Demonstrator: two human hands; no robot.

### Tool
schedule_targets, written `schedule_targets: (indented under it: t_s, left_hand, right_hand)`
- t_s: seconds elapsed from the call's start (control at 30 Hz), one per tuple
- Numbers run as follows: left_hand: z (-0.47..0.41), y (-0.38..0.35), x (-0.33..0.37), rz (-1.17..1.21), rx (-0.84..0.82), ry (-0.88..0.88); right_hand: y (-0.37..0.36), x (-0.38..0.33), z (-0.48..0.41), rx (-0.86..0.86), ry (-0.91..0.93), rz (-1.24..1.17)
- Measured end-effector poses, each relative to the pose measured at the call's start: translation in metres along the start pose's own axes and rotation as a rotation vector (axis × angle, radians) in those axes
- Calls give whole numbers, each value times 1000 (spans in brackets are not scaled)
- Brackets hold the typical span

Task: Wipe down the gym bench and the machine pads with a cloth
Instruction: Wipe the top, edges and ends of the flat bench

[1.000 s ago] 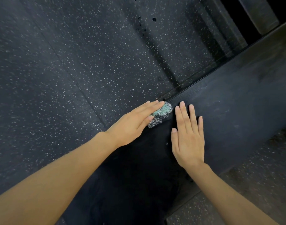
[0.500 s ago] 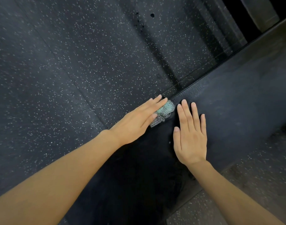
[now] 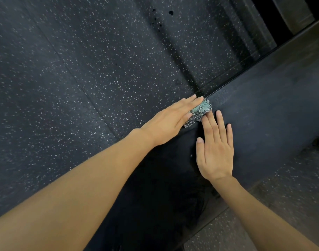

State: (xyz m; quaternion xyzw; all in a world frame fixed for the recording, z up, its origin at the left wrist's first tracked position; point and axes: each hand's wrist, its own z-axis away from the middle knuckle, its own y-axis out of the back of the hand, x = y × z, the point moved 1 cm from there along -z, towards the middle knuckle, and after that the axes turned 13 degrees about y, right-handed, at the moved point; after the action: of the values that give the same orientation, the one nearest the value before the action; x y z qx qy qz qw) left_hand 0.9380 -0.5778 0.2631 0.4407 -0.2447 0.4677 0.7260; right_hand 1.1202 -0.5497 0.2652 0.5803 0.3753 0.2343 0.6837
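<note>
Pressing down with straight fingers, the left hand (image 3: 170,120) lies over a small bunched cloth (image 3: 203,108) just right of the frame's centre. The cloth is teal with a black-and-white checked weave. It sits on the bench (image 3: 272,105) at the long edge that faces the upper left, right where the black pad gives way to the floor (image 3: 82,69) behind it. The hand covers the cloth's left part and leaves the rest showing past the fingertips. The fingers are laid flat on top rather than wrapped round it, so the hand is open and pushing, not gripping.

The right hand (image 3: 215,153) lies palm down on the bare pad just below and right of the cloth. Its fingers are straight and close together, the thumb lies alongside, and it holds nothing. Its forefinger tip reaches the cloth's lower right edge, though whether it touches or only lies beside it is hard to tell. Both bare forearms come in from the bottom of the frame: the left from the lower left corner, the right from the lower right.

The bench is a broad black band running from the bottom centre up to the right edge, and its surface looks dull and slightly scuffed. The floor is dark rubber flecked with white. It fills the left and upper parts of the frame and shows again in the lower right corner. Thin seams cross it, and a few dark spots (image 3: 171,12) sit near the top centre.
</note>
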Motion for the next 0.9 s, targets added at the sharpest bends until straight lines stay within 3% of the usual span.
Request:
schedule_targets:
  t_s: [0.4, 0.9]
  left_hand:
    - [70, 9, -44, -36, -45, 50]
    - [2, 1, 0, 7, -14, 35]
  right_hand:
    - [1, -1, 0, -7, -15, -17]
    - [-1, 0, 1, 8, -5, 4]
